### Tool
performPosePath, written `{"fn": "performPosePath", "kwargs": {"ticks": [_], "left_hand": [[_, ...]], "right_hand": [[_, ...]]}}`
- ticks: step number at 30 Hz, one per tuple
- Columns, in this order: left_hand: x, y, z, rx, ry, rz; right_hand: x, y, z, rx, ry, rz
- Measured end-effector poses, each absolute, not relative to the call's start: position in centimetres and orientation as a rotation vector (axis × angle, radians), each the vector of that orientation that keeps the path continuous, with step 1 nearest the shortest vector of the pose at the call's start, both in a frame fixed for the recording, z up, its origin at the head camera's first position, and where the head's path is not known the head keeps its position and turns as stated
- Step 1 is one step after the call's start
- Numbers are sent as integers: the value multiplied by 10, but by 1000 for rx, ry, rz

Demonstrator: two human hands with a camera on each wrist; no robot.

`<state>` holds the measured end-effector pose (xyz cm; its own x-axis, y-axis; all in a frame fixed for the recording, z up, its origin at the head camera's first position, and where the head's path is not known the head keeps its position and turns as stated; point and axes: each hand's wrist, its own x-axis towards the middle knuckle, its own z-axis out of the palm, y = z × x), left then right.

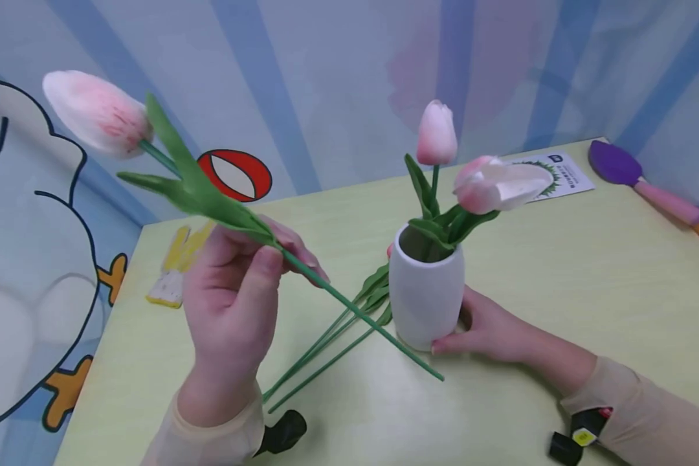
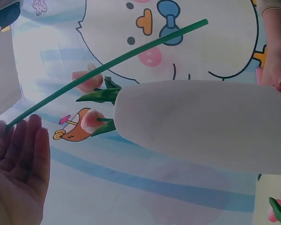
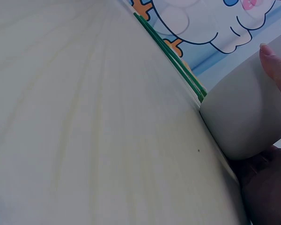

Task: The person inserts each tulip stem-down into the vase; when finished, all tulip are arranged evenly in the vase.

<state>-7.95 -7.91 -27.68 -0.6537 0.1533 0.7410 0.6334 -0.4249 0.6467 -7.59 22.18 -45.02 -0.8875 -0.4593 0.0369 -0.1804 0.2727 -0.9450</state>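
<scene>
My left hand (image 1: 233, 298) pinches the green stem of a pink-and-white tulip (image 1: 101, 116) between thumb and fingers, the bloom up at the left and the stem end slanting down in front of the white vase (image 1: 425, 298). In the left wrist view the same stem (image 2: 131, 55) runs from the left hand (image 2: 21, 173) across the view. Low on the vase's right side, my right hand (image 1: 495, 327) grips it with thumb and fingers; the right wrist view shows this hand (image 3: 271, 187) round the vase (image 3: 248, 108). Two tulips (image 1: 437, 133) (image 1: 495, 184) stand in the vase.
More tulips with green stems (image 1: 326, 349) lie on the table (image 1: 559, 291), left of and behind the vase. A printed card (image 1: 567, 175) and a purple spatula (image 1: 614, 162) with a pink handle lie at the back right. A yellow-and-white item (image 1: 171, 278) is at the left.
</scene>
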Motion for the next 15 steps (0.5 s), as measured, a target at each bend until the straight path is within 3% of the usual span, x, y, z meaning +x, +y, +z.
{"fn": "performPosePath", "kwargs": {"ticks": [15], "left_hand": [[-77,-85,-253,-936,-1196,-2117]], "right_hand": [[-78,217,-450,-631,2278,-1651]]}}
